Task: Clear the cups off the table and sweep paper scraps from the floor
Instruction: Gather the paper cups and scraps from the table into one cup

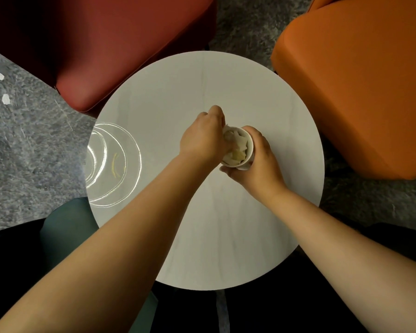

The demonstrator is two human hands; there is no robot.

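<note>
The cup (pixel 246 150) stands on the table (pixel 202 236), near its middle. The right hand (pixel 257 164) wraps the cup from the right and near side, its fingers (pixel 228 169) under the near wall. The left hand (pixel 203 138) is at the left of the cup, its fingertips down inside the rim, on the paper (pixel 237 147) that lies in the cup. Left of the left fingers, at the table's left edge, lies a reflection (pixel 113 164). Beyond the fingers, to the left, stands 1 seat (pixel 120 44); to the right, a 2nd seat (pixel 360 80). Far left of the fingers, 2 scraps (pixel 5 98) lie on the floor (pixel 22 145).
</note>
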